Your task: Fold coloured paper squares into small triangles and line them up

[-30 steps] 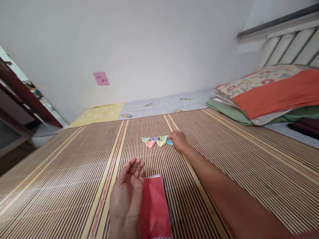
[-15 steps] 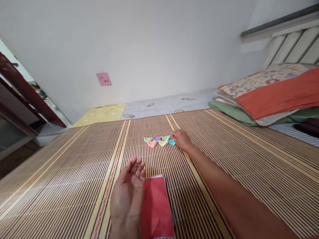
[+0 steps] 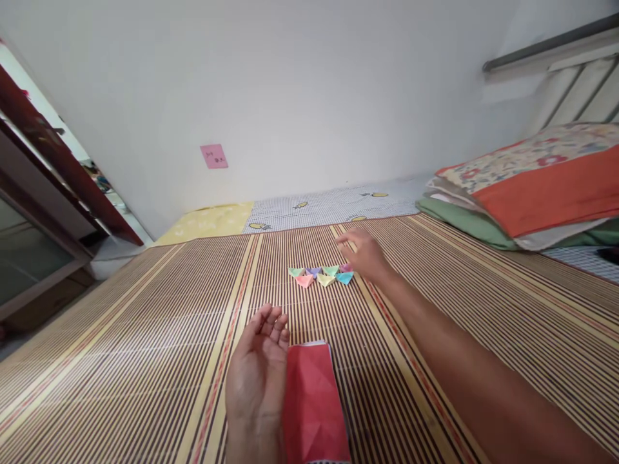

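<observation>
Two rows of small folded paper triangles lie on the striped mat [image 3: 193, 309]. Among them are a pink-orange triangle [image 3: 304, 281], a yellow triangle [image 3: 326, 280] and a blue triangle [image 3: 345, 278]. Just above the right end of the rows is my right hand [image 3: 365, 254], its fingers apart and nothing in them. A magenta triangle [image 3: 346, 267] shows beside its fingers. My left hand [image 3: 258, 370] rests palm up with fingers loosely curled and apart, holding nothing. Against its right side lies a red folded paper [image 3: 316, 399] with white edges beneath.
Folded bedding with an orange and floral cover [image 3: 551, 187] is piled at the right. A pink note [image 3: 214, 156] is stuck on the white wall [image 3: 314, 84]. Yellow cloth [image 3: 207, 221] and checked cloth [image 3: 309, 209] border the mat's far edge. A metal bar [image 3: 546, 46] is at upper right.
My right hand has let go of the magenta triangle at the right end of the row and lifted, its fingers spreading. The left hand stays palm up. The view has shifted slightly left.
</observation>
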Available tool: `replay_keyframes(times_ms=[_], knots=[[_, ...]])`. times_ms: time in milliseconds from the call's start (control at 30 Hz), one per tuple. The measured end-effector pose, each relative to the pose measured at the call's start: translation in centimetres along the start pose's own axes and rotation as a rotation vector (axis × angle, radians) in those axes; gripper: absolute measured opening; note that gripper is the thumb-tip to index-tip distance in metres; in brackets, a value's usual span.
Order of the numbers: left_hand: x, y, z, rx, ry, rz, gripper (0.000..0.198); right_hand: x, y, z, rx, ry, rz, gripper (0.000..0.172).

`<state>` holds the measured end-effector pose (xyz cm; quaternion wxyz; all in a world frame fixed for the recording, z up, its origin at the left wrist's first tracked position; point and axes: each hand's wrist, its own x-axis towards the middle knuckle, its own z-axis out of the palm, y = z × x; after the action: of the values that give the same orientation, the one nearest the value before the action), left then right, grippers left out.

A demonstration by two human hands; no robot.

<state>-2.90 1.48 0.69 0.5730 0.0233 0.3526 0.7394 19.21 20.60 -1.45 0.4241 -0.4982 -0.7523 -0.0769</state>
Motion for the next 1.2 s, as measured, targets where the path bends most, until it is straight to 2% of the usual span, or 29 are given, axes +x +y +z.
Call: replay_keyframes(times_ms=[67,133,267,467,733,833,900,1100,1200], knots=[[0.0,0.0,0.1,-0.001,-0.001,-0.002,0.029,-0.9,-1.6,2.2,-0.052,-0.215,-0.068,0.029],[0.0,0.1,0.1,-0.003,-0.002,-0.004,0.029,-1.6,-2.5,3.9,-0.129,-0.367,-0.072,0.029],[-0.1,0.2,0.2,0.002,0.009,-0.003,0.027,-1.9,-2.9,6.0,-0.283,-0.531,-0.026,0.032],[-0.3,0.3,0.0,0.01,0.008,-0.003,0.026,-1.7,-3.1,7.0,-0.417,-0.622,-0.044,0.033],[0.0,0.1,0.1,0.0,-0.003,-0.002,0.027,-1.7,-3.2,8.0,-0.439,-0.62,-0.094,0.034],[0.1,0.0,0.0,-0.001,-0.002,-0.003,0.028,-1.6,-3.1,7.6,-0.416,-0.602,-0.094,0.033],[0.0,0.0,0.0,0.003,-0.005,-0.004,0.027,-1.5,-2.5,6.6,-0.402,-0.577,-0.076,0.032],[0.0,0.1,0.0,-0.001,-0.018,-0.002,0.027,-1.7,2.0,1.7,-0.405,-0.495,0.053,0.031],[-0.1,0.1,0.0,0.002,-0.015,-0.01,0.025,-2.7,3.2,0.6,-0.394,-0.514,0.073,0.031]])
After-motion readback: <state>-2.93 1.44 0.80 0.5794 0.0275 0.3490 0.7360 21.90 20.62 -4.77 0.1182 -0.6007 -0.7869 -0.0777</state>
